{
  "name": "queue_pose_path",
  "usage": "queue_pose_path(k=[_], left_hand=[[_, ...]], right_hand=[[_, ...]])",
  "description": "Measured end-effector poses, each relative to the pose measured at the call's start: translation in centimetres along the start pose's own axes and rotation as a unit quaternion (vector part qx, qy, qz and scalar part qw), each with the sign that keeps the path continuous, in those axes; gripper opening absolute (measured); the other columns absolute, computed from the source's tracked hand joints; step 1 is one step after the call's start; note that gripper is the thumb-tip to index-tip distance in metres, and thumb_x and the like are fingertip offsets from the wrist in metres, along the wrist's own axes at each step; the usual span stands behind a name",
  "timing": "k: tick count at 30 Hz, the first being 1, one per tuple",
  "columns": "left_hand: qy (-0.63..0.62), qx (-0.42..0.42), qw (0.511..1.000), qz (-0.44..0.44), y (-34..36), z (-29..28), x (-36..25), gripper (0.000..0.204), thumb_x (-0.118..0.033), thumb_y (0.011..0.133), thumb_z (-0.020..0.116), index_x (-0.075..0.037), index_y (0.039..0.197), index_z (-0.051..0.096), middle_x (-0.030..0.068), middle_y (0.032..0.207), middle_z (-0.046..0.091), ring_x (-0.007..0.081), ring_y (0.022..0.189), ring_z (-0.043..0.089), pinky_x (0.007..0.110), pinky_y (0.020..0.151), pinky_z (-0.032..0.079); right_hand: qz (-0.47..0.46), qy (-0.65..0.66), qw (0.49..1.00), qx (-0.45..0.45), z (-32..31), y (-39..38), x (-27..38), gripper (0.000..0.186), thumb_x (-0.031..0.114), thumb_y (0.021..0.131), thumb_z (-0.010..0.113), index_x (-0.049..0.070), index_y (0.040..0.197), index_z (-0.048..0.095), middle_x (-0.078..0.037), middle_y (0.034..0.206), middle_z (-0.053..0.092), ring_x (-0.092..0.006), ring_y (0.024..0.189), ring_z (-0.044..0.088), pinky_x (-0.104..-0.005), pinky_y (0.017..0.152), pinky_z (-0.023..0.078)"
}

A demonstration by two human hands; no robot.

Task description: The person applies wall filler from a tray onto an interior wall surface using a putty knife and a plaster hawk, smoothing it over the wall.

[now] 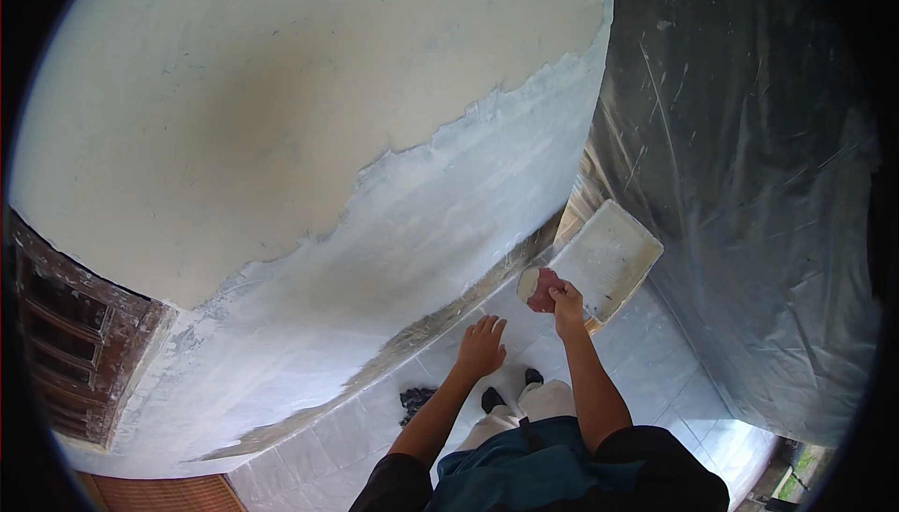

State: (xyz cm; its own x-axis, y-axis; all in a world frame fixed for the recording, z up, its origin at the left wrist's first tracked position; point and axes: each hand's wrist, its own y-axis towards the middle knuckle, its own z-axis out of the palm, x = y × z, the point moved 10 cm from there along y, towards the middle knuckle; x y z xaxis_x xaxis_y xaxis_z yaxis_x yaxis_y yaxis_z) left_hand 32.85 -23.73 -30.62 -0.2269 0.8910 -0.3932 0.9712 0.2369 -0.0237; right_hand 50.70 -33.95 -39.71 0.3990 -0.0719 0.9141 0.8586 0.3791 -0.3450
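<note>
My right hand (567, 309) is closed on a flat reddish-brown piece with a cream-coloured end (540, 289); its exact kind does not show clearly. It is held out in front of me, beside the near left side of a pale rectangular tray (629, 248) with whitish residue inside. My left hand (482, 348) holds nothing, its fingers apart, in front of the lower part of the wall. That wall (431, 212) is cream above a ragged edge and coated bluish white below it.
Dark plastic sheeting (740, 165) hangs on the right. A weathered brown wooden frame with slats (80, 343) is set into the wall at left. On the grey tiled floor (328, 446) lies a crumpled black item (413, 404), near my feet.
</note>
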Motion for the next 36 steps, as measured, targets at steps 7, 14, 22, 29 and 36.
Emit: queue_pose_path(k=[7,14,22,29,36], left_hand=[[-0.02,0.025,0.999,0.0,1.1,3.0,-1.4,0.056,-0.018,0.074,0.062,-0.005,0.126,0.046,0.0155,0.129,0.048,0.0321,0.125,0.043,0.046,0.099,0.037],[-0.031,0.026,0.999,-0.021,6.1,7.2,-3.3,0.057,-0.016,0.074,0.064,-0.004,0.126,0.044,0.0169,0.128,0.048,0.0347,0.125,0.042,0.047,0.099,0.037],[-0.061,0.099,0.993,-0.034,11.8,14.6,-7.9,0.057,-0.017,0.076,0.063,-0.004,0.128,0.043,0.0157,0.131,0.045,0.0332,0.127,0.04,0.046,0.101,0.035],[-0.07,0.132,0.988,-0.048,14.4,18.6,-9.4,0.057,-0.016,0.077,0.062,-0.004,0.129,0.041,0.0166,0.131,0.045,0.0344,0.127,0.04,0.047,0.1,0.035],[-0.076,0.149,0.983,-0.081,17.2,21.3,-8.9,0.057,-0.017,0.08,0.059,-0.005,0.132,0.039,0.0166,0.135,0.043,0.0342,0.129,0.036,0.047,0.104,0.032]], right_hand=[[0.039,-0.017,0.998,-0.043,-4.3,0.2,-2.0,0.024,0.001,0.087,0.056,-0.003,0.11,0.058,-0.007,0.096,0.062,-0.0146,0.085,0.06,-0.027,0.077,0.049],[0.08,-0.027,0.995,-0.056,-10.4,4.2,-2.5,0.023,0.005,0.087,0.057,-0.001,0.109,0.059,-0.006,0.094,0.062,-0.0128,0.082,0.058,-0.0257,0.073,0.048],[0.059,-0.138,0.981,-0.123,-21.6,9.3,-1.0,0.019,0.007,0.085,0.059,0.0,0.102,0.061,-0.005,0.084,0.061,-0.0109,0.076,0.054,-0.0277,0.068,0.047],[0.002,-0.379,0.905,-0.192,-27.2,14.6,3.8,0.022,0.015,0.082,0.059,0.004,0.101,0.061,-0.022,0.094,0.064,-0.04,0.087,0.062,-0.0437,0.071,0.049],[-0.11,-0.472,0.866,-0.125,-27.4,21.0,8.0,0.015,0.007,0.084,0.055,0.006,0.096,0.064,-0.019,0.087,0.066,-0.0374,0.081,0.063,-0.0407,0.071,0.05]])
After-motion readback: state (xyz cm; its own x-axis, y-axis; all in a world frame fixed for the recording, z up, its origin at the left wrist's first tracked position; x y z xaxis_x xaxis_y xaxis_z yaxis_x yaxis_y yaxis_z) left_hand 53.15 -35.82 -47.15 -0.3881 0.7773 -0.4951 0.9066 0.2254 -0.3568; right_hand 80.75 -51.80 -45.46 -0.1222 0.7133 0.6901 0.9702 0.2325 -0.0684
